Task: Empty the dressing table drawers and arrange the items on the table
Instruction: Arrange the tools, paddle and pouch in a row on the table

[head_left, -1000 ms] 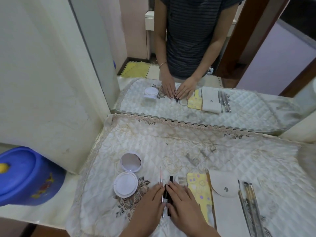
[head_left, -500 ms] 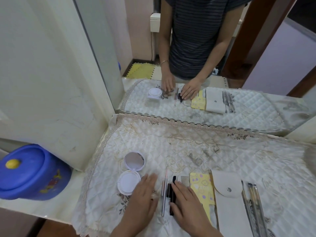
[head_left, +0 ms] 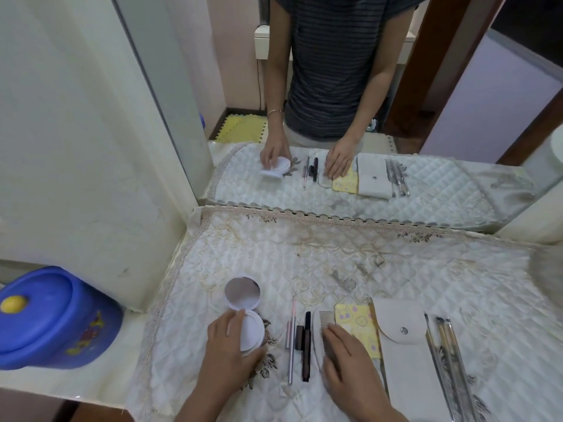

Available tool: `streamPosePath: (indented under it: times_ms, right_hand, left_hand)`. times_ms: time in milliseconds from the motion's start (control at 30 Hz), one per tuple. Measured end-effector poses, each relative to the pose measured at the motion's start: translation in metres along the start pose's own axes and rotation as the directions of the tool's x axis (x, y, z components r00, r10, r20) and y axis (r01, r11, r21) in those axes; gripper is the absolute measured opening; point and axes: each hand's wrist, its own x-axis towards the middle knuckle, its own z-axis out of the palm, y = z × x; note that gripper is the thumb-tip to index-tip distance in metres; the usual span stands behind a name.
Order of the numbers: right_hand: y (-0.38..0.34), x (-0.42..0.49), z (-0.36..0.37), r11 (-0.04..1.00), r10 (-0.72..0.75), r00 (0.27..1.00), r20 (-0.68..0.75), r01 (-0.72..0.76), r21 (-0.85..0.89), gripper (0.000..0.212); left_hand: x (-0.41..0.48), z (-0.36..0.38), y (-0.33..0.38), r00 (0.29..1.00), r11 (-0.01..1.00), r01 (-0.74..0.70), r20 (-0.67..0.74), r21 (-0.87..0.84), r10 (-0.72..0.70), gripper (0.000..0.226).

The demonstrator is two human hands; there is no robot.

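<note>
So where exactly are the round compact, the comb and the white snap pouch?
round compact (head_left: pixel 242 292), head view, on the mirror inside its open lid.
comb (head_left: pixel 326 318), head view, on the teeth showing beyond the right hand.
white snap pouch (head_left: pixel 409 367), head view, on the body below the flap.

- The table cover (head_left: pixel 350 257) is white, quilted in diamonds, with beige lace edging and dark floral embroidery.
- White round compact (head_left: pixel 248 318).
- Pale yellow card (head_left: pixel 358 325) with purple cartoon shapes.
- Off-white pouch (head_left: pixel 405 360).
- Blue bin (head_left: pixel 51 318), yellow knob.
- Dark striped shirt (head_left: pixel 335 56) in the mirror.
</note>
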Motion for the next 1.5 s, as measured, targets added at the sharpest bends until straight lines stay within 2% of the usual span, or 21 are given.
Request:
streamPosePath:
  times_ms: [67, 133, 367, 467, 733, 833, 1000, 1100, 1167, 1333, 1500]
  right_hand:
    - [0.0, 0.0, -0.001, 1.0, 0.006, 1.0, -0.002, -0.006, -0.014, 0.044]
    - [0.0, 0.0, -0.003, 1.0, -0.009, 1.0, -0.009, 0.009, -0.013, 0.044]
    - [0.009, -0.005, -0.008, 0.997, 0.011, 0.998, -0.059, -0.015, -0.074, 0.049]
    - [0.011, -0.009, -0.01, 0.993, 0.021, 0.998, -0.053, -0.027, -0.115, 0.056]
    - [0.004, -0.011, -0.013, 0.99, 0.103, 0.994, 0.034, -0.099, -0.099, 0.04]
    - [0.002, -0.013, -0.013, 0.988, 0.118, 0.993, 0.026, -0.114, -0.101, 0.068]
    - [0.0, -0.015, -0.009, 0.983, 0.158, 0.987, 0.012, -0.156, -0.094, 0.062]
    - [-0.003, -0.012, -0.009, 0.983, 0.13, 0.991, 0.023, -0.126, -0.132, 0.05]
    - [-0.004, -0.012, -0.008, 0.985, 0.1, 0.995, 0.021, -0.096, -0.141, 0.049]
    - [-0.004, -0.012, -0.005, 0.969, 0.072, 0.996, 0.045, -0.059, -0.24, 0.053]
    - [-0.006, -0.01, -0.001, 0.973, 0.082, 0.996, 0.032, -0.073, -0.219, 0.063]
  left_hand:
    - [0.0, 0.01, 0.007, 0.995, 0.994, -0.102, 0.009, 0.048, 0.101, 0.075]
    - [0.002, 0.015, 0.014, 0.993, 0.992, -0.119, 0.0, 0.04, 0.119, 0.068]
    - [0.005, 0.02, 0.013, 0.969, 0.971, -0.231, -0.074, 0.059, 0.235, 0.066]
    - [0.004, 0.022, 0.013, 0.966, 0.969, -0.24, -0.089, 0.062, 0.245, 0.065]
    - [0.002, 0.028, 0.009, 0.969, 0.963, -0.244, -0.019, 0.115, 0.247, 0.067]
    - [0.002, 0.028, 0.009, 0.971, 0.966, -0.237, -0.017, 0.108, 0.24, 0.067]
    - [0.002, 0.028, 0.008, 0.968, 0.961, -0.248, -0.007, 0.124, 0.251, 0.067]
    - [0.001, 0.028, 0.007, 0.97, 0.96, -0.242, 0.011, 0.143, 0.243, 0.068]
    - [0.001, 0.027, 0.006, 0.971, 0.961, -0.24, 0.019, 0.14, 0.24, 0.069]
    - [0.002, 0.024, 0.006, 0.965, 0.954, -0.261, 0.025, 0.15, 0.26, 0.068]
    - [0.005, 0.019, 0.008, 0.962, 0.944, -0.274, 0.047, 0.183, 0.27, 0.068]
